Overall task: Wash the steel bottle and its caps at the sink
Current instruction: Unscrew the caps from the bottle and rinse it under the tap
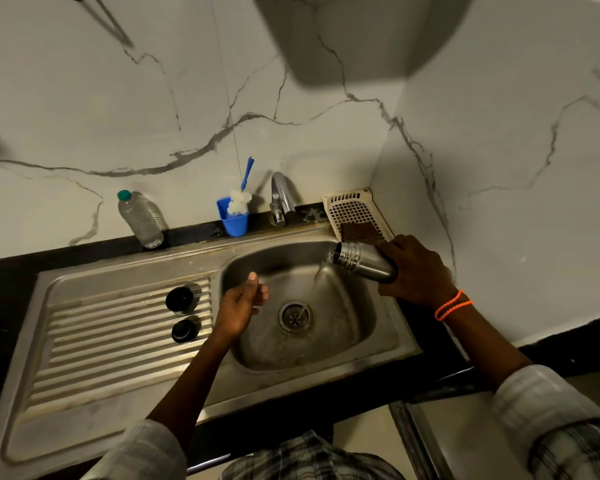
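Note:
My right hand [418, 271] grips the steel bottle [361, 261], tipped on its side over the right edge of the sink basin [257, 344], mouth pointing left. Water pours from its mouth in a thin stream down to the drain [294, 317]. My left hand [241, 304] hovers over the basin's left side with loosely curled fingers and a raised thumb, holding nothing. Two dark round caps [180, 300] [184, 330] stand on the ribbed drainboard [94, 348] left of the basin.
A chrome tap [280, 199] stands behind the basin. Next to it a blue cup [234, 218] holds a blue-handled brush. A clear plastic bottle [141, 220] stands at the back left. A cream plastic basket [355, 213] with a brown scrubber sits in the back right corner.

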